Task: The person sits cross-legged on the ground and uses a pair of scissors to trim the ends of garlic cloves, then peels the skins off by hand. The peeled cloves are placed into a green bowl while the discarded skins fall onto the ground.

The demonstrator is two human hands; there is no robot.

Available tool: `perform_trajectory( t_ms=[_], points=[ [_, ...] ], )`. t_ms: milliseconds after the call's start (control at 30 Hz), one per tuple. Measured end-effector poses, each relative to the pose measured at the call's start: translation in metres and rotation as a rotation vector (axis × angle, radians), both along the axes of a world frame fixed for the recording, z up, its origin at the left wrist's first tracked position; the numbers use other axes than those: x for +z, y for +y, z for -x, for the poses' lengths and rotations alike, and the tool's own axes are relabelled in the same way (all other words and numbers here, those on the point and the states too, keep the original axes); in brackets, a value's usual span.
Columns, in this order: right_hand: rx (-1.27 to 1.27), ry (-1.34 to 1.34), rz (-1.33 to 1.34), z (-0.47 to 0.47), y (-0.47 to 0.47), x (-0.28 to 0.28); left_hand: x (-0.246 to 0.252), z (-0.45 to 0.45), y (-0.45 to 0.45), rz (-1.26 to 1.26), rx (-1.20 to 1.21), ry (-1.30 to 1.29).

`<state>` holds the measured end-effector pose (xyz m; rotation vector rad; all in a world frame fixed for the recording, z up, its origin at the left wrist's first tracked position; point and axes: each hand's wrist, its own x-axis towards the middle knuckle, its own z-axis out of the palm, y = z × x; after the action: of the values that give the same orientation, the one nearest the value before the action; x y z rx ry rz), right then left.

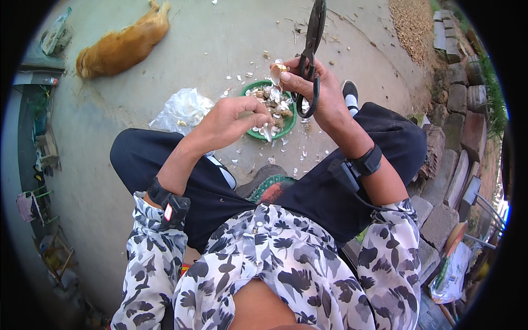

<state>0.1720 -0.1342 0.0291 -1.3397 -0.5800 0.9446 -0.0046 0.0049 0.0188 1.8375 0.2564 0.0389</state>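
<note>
My right hand holds black-handled scissors with the blades pointing away from me. Between its thumb and fingertips is a partly peeled garlic clove. Lower and to the left, my left hand pinches a strip of white garlic skin in its fingertips. Under both hands sits a round green basket with garlic skins and brown root ends in it. A clear plastic bag lies left of the basket; pale cloves show through it.
A golden-brown dog lies on the concrete floor at upper left. Stacked bricks line the right side, near a pile of small tan pieces. Skin scraps litter the floor around the basket. My dark-trousered legs flank it.
</note>
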Motion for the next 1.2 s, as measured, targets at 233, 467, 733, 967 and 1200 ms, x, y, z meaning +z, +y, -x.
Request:
perform_trajectory(
  t_ms=[233,467,733,967,1200],
  points=[
    [-0.003,-0.090,0.057,-0.001,-0.002,-0.003,-0.030,-0.007,-0.001,0.207,0.315,0.132],
    [0.037,-0.096,0.140,0.002,-0.007,-0.008,-0.031,0.000,0.022,0.421,0.459,0.141],
    [0.080,-0.059,0.170,0.007,-0.009,0.002,-0.079,0.052,0.083,-0.111,0.440,0.387],
    [0.123,0.006,0.190,0.017,-0.010,-0.001,-0.134,0.107,0.095,-0.577,0.313,0.632],
    [0.189,0.122,0.127,0.031,-0.006,-0.009,-0.050,0.065,0.042,0.346,0.360,0.073]
  ],
)
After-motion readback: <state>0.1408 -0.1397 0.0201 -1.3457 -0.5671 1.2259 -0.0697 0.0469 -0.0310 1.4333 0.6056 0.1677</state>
